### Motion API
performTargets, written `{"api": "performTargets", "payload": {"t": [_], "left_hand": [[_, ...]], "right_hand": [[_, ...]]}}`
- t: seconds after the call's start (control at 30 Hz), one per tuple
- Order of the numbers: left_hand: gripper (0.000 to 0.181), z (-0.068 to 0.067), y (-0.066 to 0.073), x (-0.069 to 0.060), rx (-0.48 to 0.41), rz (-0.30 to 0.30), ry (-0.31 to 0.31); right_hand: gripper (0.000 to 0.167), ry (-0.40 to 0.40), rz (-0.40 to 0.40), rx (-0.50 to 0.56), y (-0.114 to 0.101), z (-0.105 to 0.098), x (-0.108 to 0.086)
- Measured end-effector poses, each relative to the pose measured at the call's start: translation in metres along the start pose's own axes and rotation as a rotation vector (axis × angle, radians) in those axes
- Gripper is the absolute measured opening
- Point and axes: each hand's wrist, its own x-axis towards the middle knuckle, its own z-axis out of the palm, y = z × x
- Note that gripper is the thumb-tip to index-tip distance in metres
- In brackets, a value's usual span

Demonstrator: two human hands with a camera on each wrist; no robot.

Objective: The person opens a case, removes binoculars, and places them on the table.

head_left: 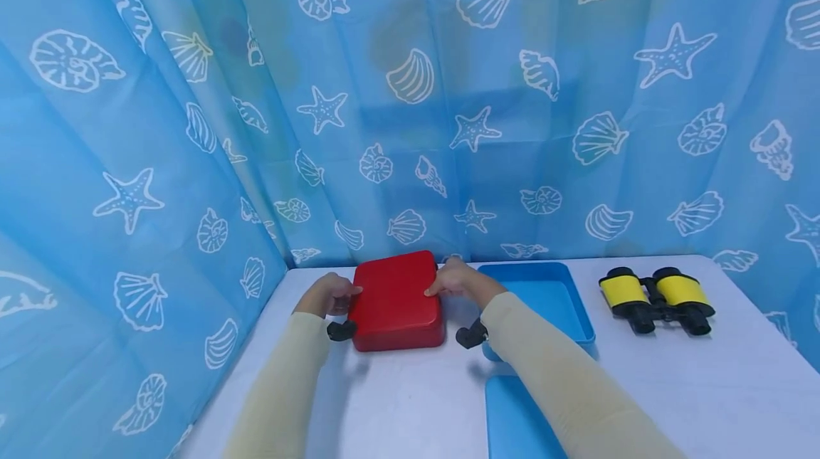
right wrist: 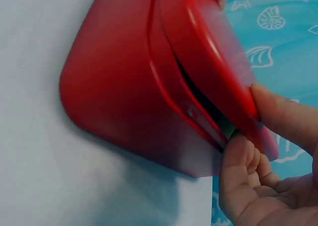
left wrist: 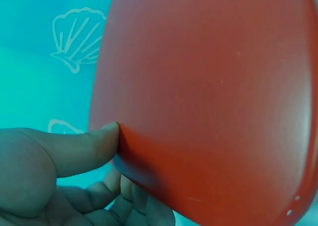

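A red lidded box [head_left: 396, 302] rests on the white table near the curtain. My left hand [head_left: 334, 294] pinches the lid's left edge; in the left wrist view its thumb lies on the red lid [left wrist: 208, 87] and the other fingers are beneath the rim. At the opposite side, my right hand [head_left: 458, 280] holds the lid's edge, thumb on top. The right wrist view shows the right hand's curled fingers [right wrist: 238, 159] at a dark gap between lid and box body [right wrist: 114, 82], with a bit of something green inside.
Right of the box stands an open blue tray [head_left: 579, 309], partly behind the right forearm. A flat blue piece [head_left: 515, 420] lies nearer. Yellow and black binoculars [head_left: 682, 291] lie at the far right. A blue shell-print curtain [head_left: 410, 160] hangs behind and at left.
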Motion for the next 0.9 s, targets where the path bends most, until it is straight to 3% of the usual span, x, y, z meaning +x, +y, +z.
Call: {"api": "performTargets", "payload": {"t": [0.23, 0.57, 0.9], "left_hand": [[0.057, -0.006, 0.004, -0.007, -0.012, 0.029, 0.007], [0.059, -0.014, 0.006, -0.016, -0.038, 0.030, -0.033], [0.063, -0.016, 0.000, -0.024, -0.024, 0.036, -0.020]], "right_hand": [[0.069, 0.010, -0.011, 0.058, 0.008, 0.002, -0.004], [0.062, 0.022, -0.022, 0.095, 0.011, 0.004, -0.015], [0.060, -0.004, -0.043, 0.146, 0.016, 0.011, -0.034]]}}
